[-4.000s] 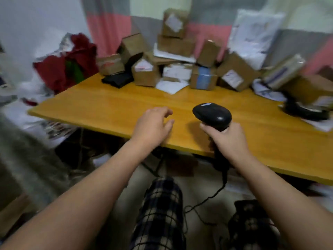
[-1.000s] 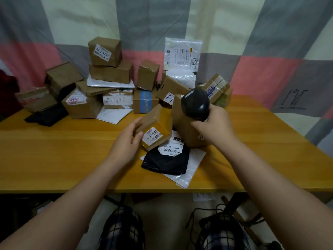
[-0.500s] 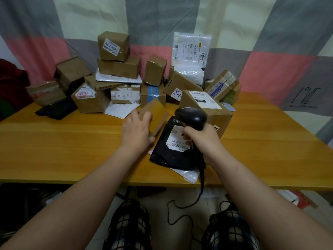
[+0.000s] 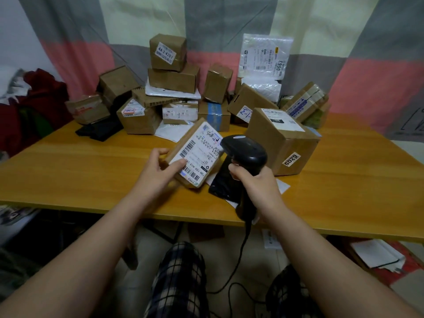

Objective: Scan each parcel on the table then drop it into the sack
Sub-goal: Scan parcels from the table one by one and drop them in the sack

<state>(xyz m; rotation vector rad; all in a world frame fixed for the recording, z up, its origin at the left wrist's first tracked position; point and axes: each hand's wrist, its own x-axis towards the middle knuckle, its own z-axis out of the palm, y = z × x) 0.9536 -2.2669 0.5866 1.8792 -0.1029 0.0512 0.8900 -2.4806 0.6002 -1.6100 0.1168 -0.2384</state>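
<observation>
centre of frame: left hand holds a small labelled parcel tilted above the tabletop, fingers curled round its left edge, thumb on the label. right hand grips the handle of a black scanner, whose head is just right of the parcel. stacked boxes fill upper centre.

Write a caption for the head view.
The left hand holds a labelled parcel beside the scanner in the right hand.

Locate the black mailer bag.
Head view, centre: the black mailer bag lies on the table between the labelled parcel in the left hand and the scanner in the right hand.
</observation>
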